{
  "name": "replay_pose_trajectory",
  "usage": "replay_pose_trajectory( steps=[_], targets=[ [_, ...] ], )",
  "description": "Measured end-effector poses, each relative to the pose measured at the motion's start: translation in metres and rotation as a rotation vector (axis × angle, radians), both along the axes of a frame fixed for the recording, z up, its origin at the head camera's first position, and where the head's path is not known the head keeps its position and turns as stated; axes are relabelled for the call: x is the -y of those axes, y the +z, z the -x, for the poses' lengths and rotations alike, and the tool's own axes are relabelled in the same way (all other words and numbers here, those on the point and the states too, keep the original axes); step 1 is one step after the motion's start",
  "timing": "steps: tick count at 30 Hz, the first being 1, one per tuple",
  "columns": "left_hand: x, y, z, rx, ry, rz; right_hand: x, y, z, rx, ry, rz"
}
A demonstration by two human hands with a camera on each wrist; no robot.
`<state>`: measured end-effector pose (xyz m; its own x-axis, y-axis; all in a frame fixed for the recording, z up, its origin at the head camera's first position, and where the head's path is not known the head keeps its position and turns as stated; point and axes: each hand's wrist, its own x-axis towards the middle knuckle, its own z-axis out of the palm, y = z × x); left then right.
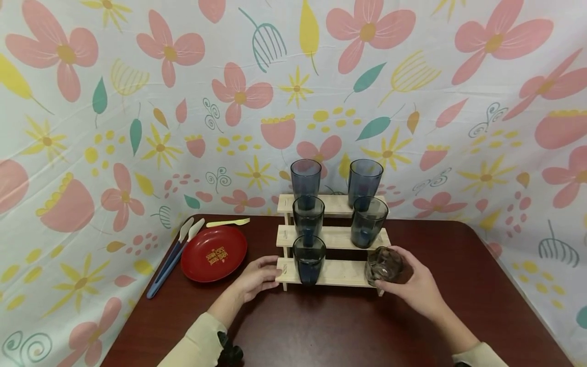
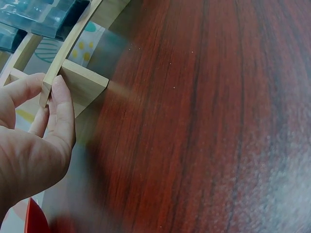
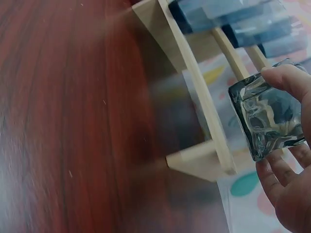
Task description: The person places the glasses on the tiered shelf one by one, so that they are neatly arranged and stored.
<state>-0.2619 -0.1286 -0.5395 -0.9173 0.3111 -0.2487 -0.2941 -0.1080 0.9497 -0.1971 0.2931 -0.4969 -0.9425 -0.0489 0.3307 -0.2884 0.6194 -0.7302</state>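
A three-step wooden rack (image 1: 341, 272) stands on the table. My left hand (image 1: 258, 278) pinches the left end of its lowest step; the left wrist view shows thumb and fingers on either side of the board's end (image 2: 46, 92). In my right hand (image 1: 419, 285) is a squat, thick-walled smoky glass (image 1: 385, 266), gripped from the side at the right end of that step. The right wrist view shows the squat glass (image 3: 267, 114) tilted, its angular base towards the step. Blue-grey tumblers stand upright on the rack, including a front-left tumbler (image 1: 309, 260) on the lowest step.
Two tumblers stand on the top step and two on the middle one. On the left of the table (image 1: 302, 326) lie a red plate (image 1: 192, 265), a pale yellow fork (image 1: 228, 223) and two blue-handled knives (image 1: 171, 265). A flower-printed cloth (image 1: 284, 122) hangs behind.
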Motion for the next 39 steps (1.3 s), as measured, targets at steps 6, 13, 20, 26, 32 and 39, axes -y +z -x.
replay_pose_trajectory(
  steps=[6, 13, 20, 26, 32, 39],
  targets=[
    [-0.001, -0.001, 0.0, -0.003, 0.0, 0.0, 0.019, -0.006, 0.005, -0.019, 0.074, 0.074],
    [-0.002, -0.001, 0.002, -0.002, 0.007, -0.006, 0.03, -0.01, 0.012, -0.036, 0.065, 0.068],
    [-0.001, 0.0, 0.001, 0.0, 0.002, -0.004, 0.034, -0.016, 0.014, -0.006, 0.059, 0.11],
    [0.0, 0.001, 0.001, 0.004, -0.004, -0.001, 0.037, -0.016, 0.014, 0.026, 0.058, 0.122],
    [0.001, -0.001, 0.003, 0.001, -0.008, -0.002, 0.038, -0.014, 0.014, 0.052, 0.065, 0.119],
    [0.001, 0.001, 0.002, -0.007, -0.011, 0.005, 0.033, -0.01, 0.009, 0.057, 0.064, 0.112]
  ],
)
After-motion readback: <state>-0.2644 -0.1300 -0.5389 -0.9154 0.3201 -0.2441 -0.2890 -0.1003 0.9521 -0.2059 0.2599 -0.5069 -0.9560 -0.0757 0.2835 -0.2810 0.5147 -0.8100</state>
